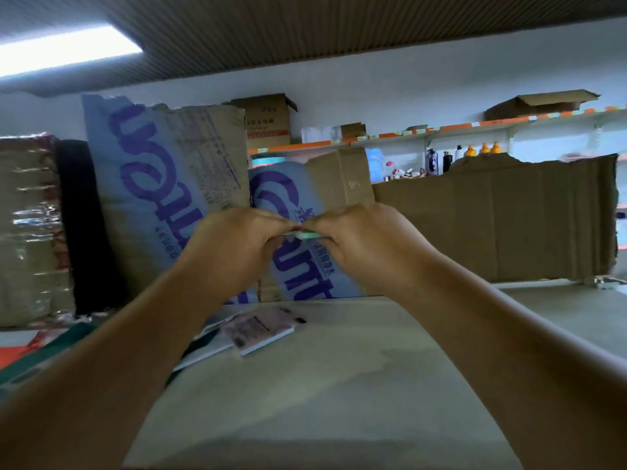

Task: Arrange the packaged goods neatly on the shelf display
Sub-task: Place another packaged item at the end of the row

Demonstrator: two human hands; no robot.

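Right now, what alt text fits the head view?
The left hand and right hand meet mid-frame, together pinching a thin mint-green packet above a pale flat surface. A pink packet lies flat on it below; blue-printed flattened cartons lean behind.

Open shelf (339, 385) runs wide at the front and off to the right, so there's room to reach. Blue-printed cardboard (152, 184) and a brown cardboard panel (492, 225) wall off the back. A taped carton (27, 232) blocks the far left. A pink packet (261, 329) lies flat left of middle. The left hand (237, 242) and right hand (366, 242) pinch a teal packet (305, 235) just before the blue cardboard.
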